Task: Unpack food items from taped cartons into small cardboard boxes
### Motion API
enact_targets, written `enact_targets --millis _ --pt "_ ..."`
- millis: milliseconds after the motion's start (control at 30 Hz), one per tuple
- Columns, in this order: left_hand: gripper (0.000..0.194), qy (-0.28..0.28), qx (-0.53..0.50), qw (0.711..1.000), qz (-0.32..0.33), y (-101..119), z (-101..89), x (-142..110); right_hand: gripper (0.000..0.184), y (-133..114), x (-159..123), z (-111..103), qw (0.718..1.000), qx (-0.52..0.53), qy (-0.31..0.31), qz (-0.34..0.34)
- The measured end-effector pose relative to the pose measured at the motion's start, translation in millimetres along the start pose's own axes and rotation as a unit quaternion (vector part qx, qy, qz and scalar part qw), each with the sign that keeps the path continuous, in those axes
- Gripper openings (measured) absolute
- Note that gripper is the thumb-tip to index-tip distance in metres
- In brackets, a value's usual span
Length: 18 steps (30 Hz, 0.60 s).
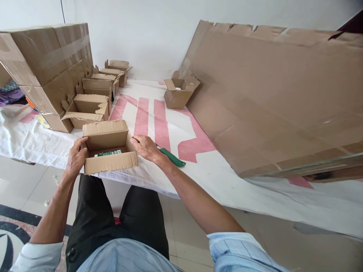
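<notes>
An open cardboard box (110, 166) is in front of me at the table's near edge, its long flaps folded outward. Inside lies a small green-and-white printed item (109, 153); its kind is not clear. My left hand (76, 155) grips the left end wall, thumb and fingers closed at the rim. At the opposite end, my right hand (144, 146) has its fingers closed over the right wall. Beside my right wrist a green-handled tool (172, 157) lies on the cloth, its front part mostly hidden.
Several open boxes (89, 104) line the left side, against a stack of taped cartons (53, 60). Another open box (177, 96) stands at the back. A large cardboard sheet (278, 102) slants across the right. White cloth with pink print (221, 181) covers the table.
</notes>
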<state>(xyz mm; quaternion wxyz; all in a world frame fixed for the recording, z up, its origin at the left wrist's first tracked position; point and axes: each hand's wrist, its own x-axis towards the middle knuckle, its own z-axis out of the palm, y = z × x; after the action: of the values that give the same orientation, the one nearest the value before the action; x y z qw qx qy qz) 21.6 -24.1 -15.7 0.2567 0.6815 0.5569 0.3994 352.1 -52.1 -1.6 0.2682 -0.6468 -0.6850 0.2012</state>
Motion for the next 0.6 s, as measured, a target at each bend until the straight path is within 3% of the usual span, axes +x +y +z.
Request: enact_targets --millis 233,433,600 --pt "0.064 -0.006 0.025 1.000 0.010 -6 2.3 3 0.014 -8 2 -3 0.991 -0.112 0.059 -0.043" --pt "0.058 -0.058 0.040 0.997 0.023 3 -8.0 7 0.017 -5 11 3 0.982 -0.126 0.063 -0.123" --pt "0.057 -0.099 0.036 0.994 0.017 14 -20.6 9 0.017 0 19 2 0.983 -0.130 0.036 -0.128"
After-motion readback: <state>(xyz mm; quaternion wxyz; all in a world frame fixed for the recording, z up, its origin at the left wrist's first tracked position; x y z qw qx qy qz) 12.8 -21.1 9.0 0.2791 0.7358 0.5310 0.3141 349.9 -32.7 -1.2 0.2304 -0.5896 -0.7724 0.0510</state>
